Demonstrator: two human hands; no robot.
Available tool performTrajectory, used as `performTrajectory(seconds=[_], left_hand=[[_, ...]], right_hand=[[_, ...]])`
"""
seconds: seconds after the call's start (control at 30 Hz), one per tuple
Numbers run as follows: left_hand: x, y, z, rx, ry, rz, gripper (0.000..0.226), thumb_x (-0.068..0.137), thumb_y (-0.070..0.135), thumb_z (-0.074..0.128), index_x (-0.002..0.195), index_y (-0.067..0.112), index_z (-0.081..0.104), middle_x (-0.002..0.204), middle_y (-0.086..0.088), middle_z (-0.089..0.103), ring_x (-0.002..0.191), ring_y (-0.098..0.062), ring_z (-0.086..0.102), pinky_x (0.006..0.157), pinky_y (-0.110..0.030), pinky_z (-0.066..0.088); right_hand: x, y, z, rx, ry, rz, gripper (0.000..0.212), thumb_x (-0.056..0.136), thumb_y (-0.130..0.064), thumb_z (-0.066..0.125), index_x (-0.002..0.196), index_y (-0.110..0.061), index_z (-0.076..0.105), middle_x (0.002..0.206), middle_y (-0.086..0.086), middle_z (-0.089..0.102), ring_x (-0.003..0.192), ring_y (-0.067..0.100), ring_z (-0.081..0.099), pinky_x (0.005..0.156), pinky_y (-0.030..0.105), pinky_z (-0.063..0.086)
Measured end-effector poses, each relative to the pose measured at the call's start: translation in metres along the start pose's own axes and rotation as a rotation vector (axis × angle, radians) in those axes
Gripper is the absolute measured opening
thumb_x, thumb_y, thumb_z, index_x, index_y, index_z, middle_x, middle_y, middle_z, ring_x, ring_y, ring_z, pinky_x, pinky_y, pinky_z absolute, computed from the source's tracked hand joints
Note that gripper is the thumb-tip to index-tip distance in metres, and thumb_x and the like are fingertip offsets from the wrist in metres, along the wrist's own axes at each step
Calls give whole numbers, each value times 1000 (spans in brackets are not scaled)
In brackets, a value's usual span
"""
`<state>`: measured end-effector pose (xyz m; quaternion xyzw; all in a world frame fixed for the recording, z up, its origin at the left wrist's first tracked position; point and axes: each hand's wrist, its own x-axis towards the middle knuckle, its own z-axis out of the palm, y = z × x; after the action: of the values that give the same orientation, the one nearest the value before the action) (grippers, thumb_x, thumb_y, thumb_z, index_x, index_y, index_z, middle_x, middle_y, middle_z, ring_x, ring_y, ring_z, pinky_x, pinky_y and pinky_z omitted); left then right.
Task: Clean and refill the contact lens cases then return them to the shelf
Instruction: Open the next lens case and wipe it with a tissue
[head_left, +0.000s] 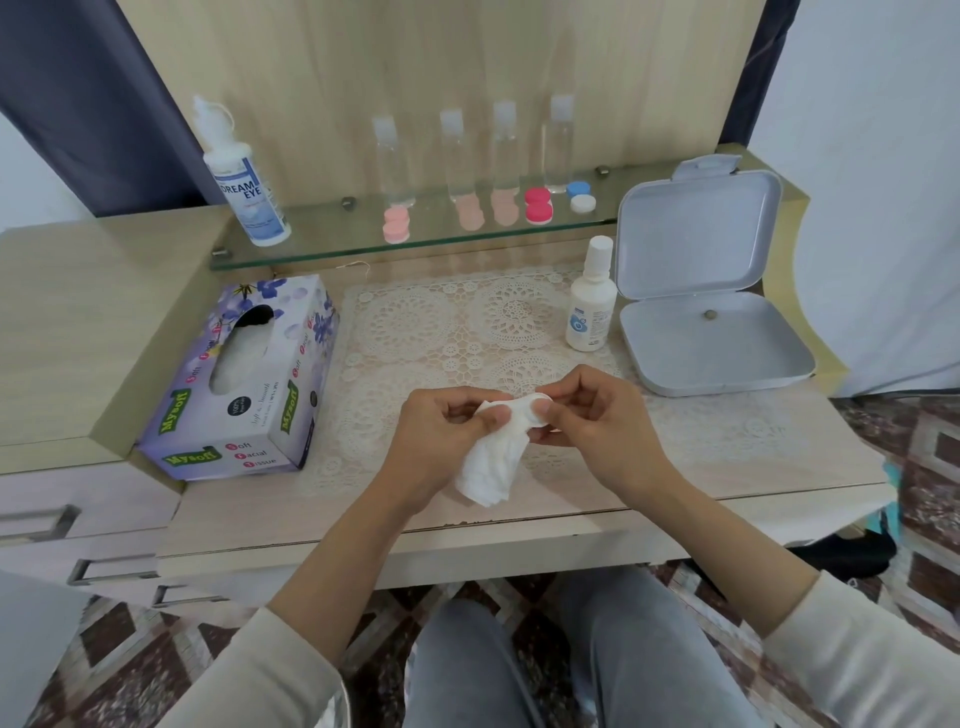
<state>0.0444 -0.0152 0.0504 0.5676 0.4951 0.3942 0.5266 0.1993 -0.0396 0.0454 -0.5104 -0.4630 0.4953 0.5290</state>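
Note:
Over the front of the desk, my left hand (448, 434) pinches a crumpled white tissue (491, 465) whose upper end is wrapped round a small white contact lens case part (540, 401). My right hand (592, 415) pinches that part from the right; most of it is hidden by tissue and fingers. On the glass shelf (322, 249) lie lens cases: a light pink one (396, 226), two pale pink ones (471, 212) (505, 207), a red one (538, 204) and a blue and white one (581, 196). A small white solution bottle (589, 299) stands on the lace mat.
A large solution bottle (244, 182) stands at the shelf's left end, with several clear bottles (452, 156) behind the cases. A tissue box (249, 379) sits at left. An open grey box (711, 306) lies at right. A lace mat (441, 332) covers the desk.

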Motion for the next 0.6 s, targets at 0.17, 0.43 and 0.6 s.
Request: performTrajectory(seconds=[0.17,0.43,0.6], left_hand=[[-2,4,-3,-5,-8,12,20,69,-1,74,83,13,70,75,1,72,73,-13,69,64,-21,55],[0,3,-1,-5,102,47,6,73,7,72,73,14,71,70,-1,71,69,-14,68,63,-24,55],[-1,7,-7,-47,-21,40,18,78,0,65,86,16,70,76,8,72,76,-7,68,64,-16,51]], right_hand=[[1,-3,2,-18,6,-8,15,82,7,60,73,-5,57,74,16,64,59,16,66,58,25,57],[1,-6,8,-46,5,-42,17,82,6,60,72,-6,57,72,16,64,60,13,65,56,22,54],[3,-4,5,14,6,-4,13,83,5,60,74,-3,57,73,16,65,61,23,67,61,31,58]])
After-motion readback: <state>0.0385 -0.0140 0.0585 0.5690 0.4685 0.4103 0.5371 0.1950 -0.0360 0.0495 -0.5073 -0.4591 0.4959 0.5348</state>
